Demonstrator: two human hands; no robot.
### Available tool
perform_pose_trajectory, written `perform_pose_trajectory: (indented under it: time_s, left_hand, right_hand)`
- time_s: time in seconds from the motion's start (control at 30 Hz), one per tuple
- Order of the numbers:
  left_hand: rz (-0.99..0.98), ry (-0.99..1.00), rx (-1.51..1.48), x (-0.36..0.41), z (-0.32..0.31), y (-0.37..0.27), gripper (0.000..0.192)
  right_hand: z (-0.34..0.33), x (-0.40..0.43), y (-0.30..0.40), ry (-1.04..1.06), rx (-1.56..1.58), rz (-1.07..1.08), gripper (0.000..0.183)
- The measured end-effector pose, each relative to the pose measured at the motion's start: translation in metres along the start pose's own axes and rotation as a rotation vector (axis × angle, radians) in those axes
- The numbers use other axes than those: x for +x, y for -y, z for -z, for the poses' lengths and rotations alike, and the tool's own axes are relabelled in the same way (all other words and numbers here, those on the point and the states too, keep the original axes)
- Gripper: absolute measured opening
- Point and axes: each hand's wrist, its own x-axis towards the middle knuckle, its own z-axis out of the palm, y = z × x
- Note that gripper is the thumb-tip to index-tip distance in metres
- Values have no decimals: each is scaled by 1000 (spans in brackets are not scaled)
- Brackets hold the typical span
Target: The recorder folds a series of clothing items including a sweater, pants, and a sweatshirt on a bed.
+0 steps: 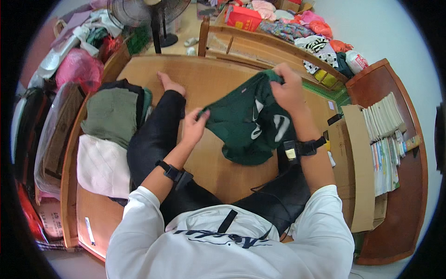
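A dark green garment (240, 118) with white printed marks is stretched between my two hands above the wooden bed board (209, 171). My left hand (195, 125) pinches its left corner. Higher up and farther right, my right hand (288, 89) grips the upper right end. The garment's lower part hangs in loose folds between my legs; which kind of garment it is, I cannot tell. Beside my left leg lie folded clothes: an olive green one (111, 113) over darker pieces, and a white one (102, 165) nearer to me.
A cardboard box (359, 167) stands on the right, near rows of books (385, 150). Wooden rails edge the bed, with a footboard (271, 45) ahead. Beyond are a standing fan (155, 24) and heaped clothes (289, 31). Pink plastic bags (78, 68) sit left.
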Motion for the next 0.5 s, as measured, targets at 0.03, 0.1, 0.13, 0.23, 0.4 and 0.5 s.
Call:
perform_pose_trajectory:
  time_s: [0.03,0.1,0.13,0.23,0.4,0.5]
  left_hand:
    - [-96,-112,40,9,5,-17,17]
    - [-272,-260,-22,24,8,-62,18]
    - [-378,-243,-32,28,1,-94,15]
    - [-648,-322,376,47,-2,-155,15]
    - [-1079,-211,776,65,-16,-243,16]
    - [-1012,-198,1100,89,-6,-267,16]
  right_hand:
    - [8,3,-3,-27,0,7,11]
    - [17,11,-16,-276,-63,-9,10]
    - [39,14,-19,-244,-248,-35,7]
    - [80,14,-54,-192,-576,-273,13]
    - [92,-8,-75,-629,-551,-319,20]
    - [109,7,-33,-817,-374,-323,16]
